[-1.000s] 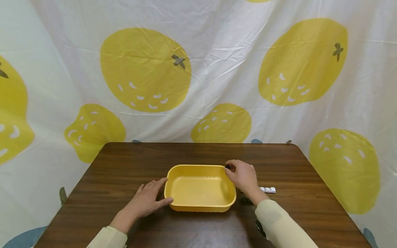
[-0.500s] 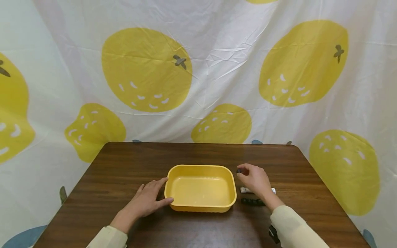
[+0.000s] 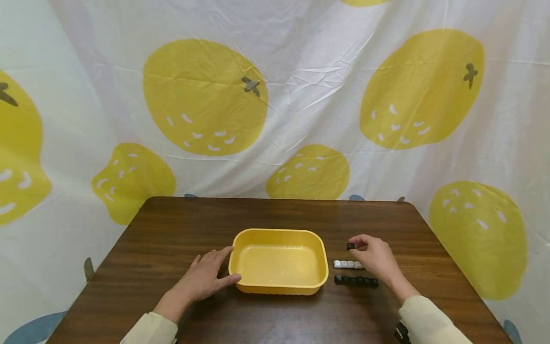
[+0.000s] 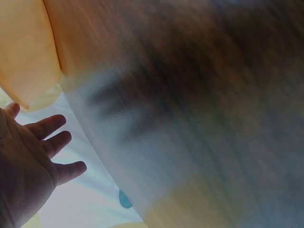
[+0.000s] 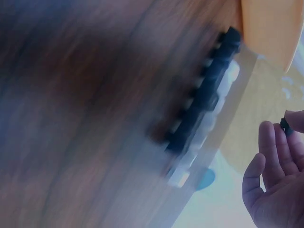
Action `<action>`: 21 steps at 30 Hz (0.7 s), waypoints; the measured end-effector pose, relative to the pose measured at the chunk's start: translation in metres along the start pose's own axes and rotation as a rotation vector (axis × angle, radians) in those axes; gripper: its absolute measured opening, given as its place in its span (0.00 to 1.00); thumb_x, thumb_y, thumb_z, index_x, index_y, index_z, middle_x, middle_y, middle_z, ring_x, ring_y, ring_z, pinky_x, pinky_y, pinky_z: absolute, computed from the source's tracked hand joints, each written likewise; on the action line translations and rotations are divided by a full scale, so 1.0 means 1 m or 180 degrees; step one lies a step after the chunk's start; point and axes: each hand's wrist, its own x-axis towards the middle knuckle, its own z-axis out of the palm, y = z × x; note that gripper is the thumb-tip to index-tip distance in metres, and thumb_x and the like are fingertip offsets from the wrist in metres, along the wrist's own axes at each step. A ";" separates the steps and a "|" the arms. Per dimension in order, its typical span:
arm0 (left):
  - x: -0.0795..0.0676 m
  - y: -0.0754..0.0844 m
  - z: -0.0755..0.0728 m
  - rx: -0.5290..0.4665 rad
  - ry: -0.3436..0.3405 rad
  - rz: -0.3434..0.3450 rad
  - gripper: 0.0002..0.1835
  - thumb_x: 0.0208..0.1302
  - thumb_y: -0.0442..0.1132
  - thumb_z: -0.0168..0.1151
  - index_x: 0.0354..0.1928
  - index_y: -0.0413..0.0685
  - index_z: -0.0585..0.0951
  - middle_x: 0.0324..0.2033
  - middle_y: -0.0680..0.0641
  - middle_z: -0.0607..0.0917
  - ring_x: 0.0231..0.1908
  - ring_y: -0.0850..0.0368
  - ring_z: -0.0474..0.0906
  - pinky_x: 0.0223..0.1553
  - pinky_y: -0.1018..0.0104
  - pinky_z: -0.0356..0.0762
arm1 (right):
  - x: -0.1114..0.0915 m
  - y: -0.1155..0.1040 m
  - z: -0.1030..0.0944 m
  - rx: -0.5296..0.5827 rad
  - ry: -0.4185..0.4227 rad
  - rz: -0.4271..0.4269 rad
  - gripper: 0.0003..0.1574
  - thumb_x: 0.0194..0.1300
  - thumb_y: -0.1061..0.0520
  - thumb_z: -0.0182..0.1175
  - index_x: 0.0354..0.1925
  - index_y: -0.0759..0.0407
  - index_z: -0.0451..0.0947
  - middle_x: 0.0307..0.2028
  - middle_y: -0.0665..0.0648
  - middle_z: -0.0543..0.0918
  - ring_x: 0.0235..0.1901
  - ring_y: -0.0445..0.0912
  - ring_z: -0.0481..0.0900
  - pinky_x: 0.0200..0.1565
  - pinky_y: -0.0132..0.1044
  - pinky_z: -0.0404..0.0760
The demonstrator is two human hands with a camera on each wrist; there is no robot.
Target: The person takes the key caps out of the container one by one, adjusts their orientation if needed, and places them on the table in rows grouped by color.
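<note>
A yellow plastic basin (image 3: 281,290) stands mid-table with nothing visible inside. My left hand (image 3: 201,277) is spread at its left end, thumb and index finger touching the rim. To the right of the basin, my right hand (image 3: 378,260) pinches a small black keycap (image 3: 350,246) between thumb and fingertips, above the table. Below that hand lies a row of white keycaps (image 3: 345,264), its right end hidden by the hand. Nearer the front is a row of several black keycaps (image 3: 356,281). The right wrist view shows the pinched keycap partly covered by the thumb.
The dark wood-grain table (image 3: 266,320) has rounded far corners. Behind it hangs a white cloth (image 3: 301,105) printed with yellow fruit.
My right hand has moved from the basin's far right corner rightward and slightly nearer, carrying the black keycap. Both keycap rows are more exposed now. My left hand has stayed put.
</note>
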 end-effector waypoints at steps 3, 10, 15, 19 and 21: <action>0.001 0.000 0.000 0.0010 0.0003 0.0006 0.45 0.62 0.70 0.58 0.76 0.58 0.60 0.69 0.42 0.69 0.71 0.38 0.57 0.67 0.29 0.42 | -0.006 0.011 -0.006 -0.0087 -0.0083 0.0010 0.14 0.62 0.57 0.67 0.46 0.61 0.83 0.38 0.55 0.86 0.39 0.51 0.85 0.37 0.45 0.82; 0.001 0.002 -0.001 -0.0004 -0.0001 0.0003 0.45 0.62 0.69 0.59 0.76 0.57 0.60 0.69 0.42 0.69 0.71 0.38 0.57 0.67 0.29 0.42 | -0.017 0.040 -0.026 -0.0216 -0.0254 -0.0035 0.13 0.62 0.55 0.69 0.44 0.60 0.84 0.36 0.53 0.85 0.36 0.48 0.82 0.34 0.42 0.79; 0.000 0.003 -0.001 -0.0022 -0.0016 -0.0007 0.45 0.62 0.69 0.59 0.76 0.57 0.60 0.70 0.42 0.68 0.71 0.38 0.57 0.67 0.29 0.42 | -0.025 0.063 -0.038 -0.0506 -0.0308 -0.0123 0.10 0.60 0.56 0.69 0.40 0.58 0.85 0.32 0.48 0.84 0.34 0.44 0.80 0.35 0.41 0.77; 0.001 0.002 -0.001 -0.0015 -0.0002 -0.0003 0.45 0.62 0.69 0.59 0.76 0.57 0.60 0.70 0.43 0.68 0.71 0.38 0.57 0.67 0.29 0.42 | -0.029 0.078 -0.044 -0.0696 -0.0407 -0.0166 0.09 0.57 0.57 0.70 0.38 0.57 0.85 0.30 0.48 0.83 0.32 0.43 0.79 0.34 0.42 0.77; 0.001 0.001 -0.001 -0.0013 0.0002 -0.0007 0.45 0.62 0.69 0.59 0.76 0.57 0.60 0.70 0.43 0.68 0.71 0.38 0.57 0.67 0.29 0.42 | -0.030 0.084 -0.044 -0.0776 -0.0491 -0.0141 0.09 0.56 0.57 0.70 0.38 0.54 0.85 0.30 0.47 0.82 0.32 0.42 0.78 0.34 0.42 0.76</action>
